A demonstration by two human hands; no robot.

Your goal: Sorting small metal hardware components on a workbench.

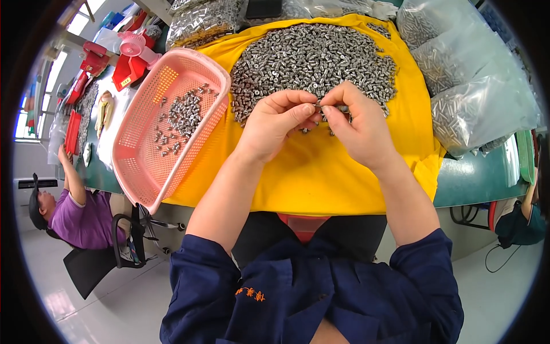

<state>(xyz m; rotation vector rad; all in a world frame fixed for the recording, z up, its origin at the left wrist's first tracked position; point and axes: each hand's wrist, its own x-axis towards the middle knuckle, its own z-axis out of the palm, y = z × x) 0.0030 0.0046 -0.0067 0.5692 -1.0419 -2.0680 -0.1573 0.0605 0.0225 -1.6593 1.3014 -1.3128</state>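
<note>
My left hand [277,123] and my right hand [359,125] meet over the near edge of a wide heap of small metal parts [312,57]. Thumb and forefinger of each hand are pinched, tips almost touching, around a small metal part [318,106] mostly hidden by the fingers. The heap's pieces look like short silvery cylinders, some with a hole. They are spread on a yellow cloth [286,183]. Left of the cloth's middle stands a pink perforated plastic basket [134,135], tilted in view, with a smaller pile of similar metal parts [184,117] inside.
Clear bags of metal parts [458,109] line the right side, and more bags [206,26] lie at the back. A dark phone-like object [263,8] rests there. Red bins [129,71] and a pink fan [133,45] stand left. Co-workers sit at left [86,218] and far right.
</note>
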